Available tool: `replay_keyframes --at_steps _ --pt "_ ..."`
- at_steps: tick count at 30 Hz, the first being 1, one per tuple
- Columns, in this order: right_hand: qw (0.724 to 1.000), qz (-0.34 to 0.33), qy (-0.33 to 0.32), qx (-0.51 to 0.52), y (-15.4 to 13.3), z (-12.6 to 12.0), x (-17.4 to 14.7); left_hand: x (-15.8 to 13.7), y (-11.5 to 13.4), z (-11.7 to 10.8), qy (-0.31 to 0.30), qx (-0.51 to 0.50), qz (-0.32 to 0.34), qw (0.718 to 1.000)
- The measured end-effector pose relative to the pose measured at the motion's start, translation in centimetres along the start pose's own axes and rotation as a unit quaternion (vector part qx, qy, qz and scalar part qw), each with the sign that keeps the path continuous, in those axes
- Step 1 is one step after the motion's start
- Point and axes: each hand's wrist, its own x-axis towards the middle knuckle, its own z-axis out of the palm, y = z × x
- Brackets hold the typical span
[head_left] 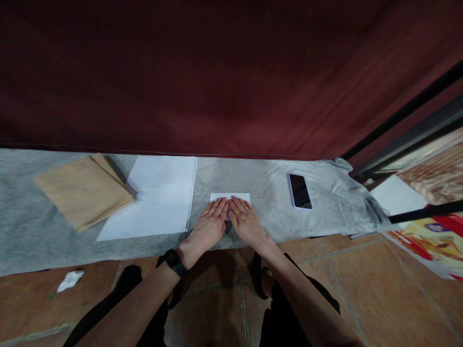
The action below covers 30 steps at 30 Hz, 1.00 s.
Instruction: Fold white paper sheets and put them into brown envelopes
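At the left of the frame I have a brown kraft-paper stack (85, 193), envelopes or bags, I can't tell which, its corner resting over the edge of the white paper sheets (164, 197). I'd watch that overlap: a sideways nudge to either could, I judge, drag both across the grey cloth (267, 185). The sheets' right edge lies near the left wrist, so a sweep of that forearm might catch it.

At the middle of the frame, the risk I see is slipping or skewing: uneven pressure between the hands, or the soft cloth rucking underneath, could shift or crease the small white paper piece (241, 196). The left hand (211, 224) lies flat on its left part, fingers extended and gripping nothing. The paper is beneath both sets of fingers, with a strip showing beyond the fingertips; its layers are hidden from me. The right hand (247, 224) mirrors that on the right part, also flat and ungripping, the index fingers close together.

Right of centre, the smartphone (300, 192) lies face up, well apart from the right hand; I'd expect trouble there only if the cloth were pulled.
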Motion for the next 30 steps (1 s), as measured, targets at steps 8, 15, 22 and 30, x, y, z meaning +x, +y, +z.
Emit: replay_keyframes --at_steps 8,15,22,30 --pt "0.998 0.027 0.011 -0.058 -0.6 1.3 0.5 1.9 0.7 0.0 -0.050 -0.014 -0.066 0.996" --pt "0.995 0.052 0.058 -0.065 0.4 1.7 0.0 1.3 0.0 1.1 -0.010 -0.012 -0.055 0.998" --pt "0.991 0.056 0.094 -0.076 1.7 1.5 -0.9 0.3 -0.5 1.1 0.002 0.007 -0.060 0.998" --pt "0.990 0.062 0.084 -0.091 2.6 1.3 -1.6 -0.8 -0.1 0.2 0.003 0.020 -0.020 1.000"
